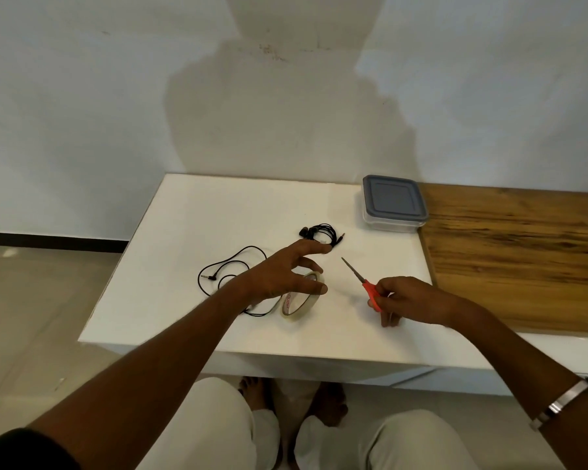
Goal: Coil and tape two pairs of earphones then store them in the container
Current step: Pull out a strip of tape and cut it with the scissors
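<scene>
A coiled pair of black earphones (319, 234) lies on the white table (190, 232), just beyond my left hand. A second black pair (233, 262) sprawls loose to the left, partly hidden under that hand. My left hand (286, 276) hovers with spread fingers over a roll of clear tape (301, 301), thumb against its rim. My right hand (411, 300) grips the orange handles of the scissors (358, 278), whose blades point up-left. A clear container with a grey lid (392, 203), closed, stands at the back right.
A wooden board (523, 252) covers the surface to the right of the white table. A wall rises right behind the table. My knees and feet are under the front edge.
</scene>
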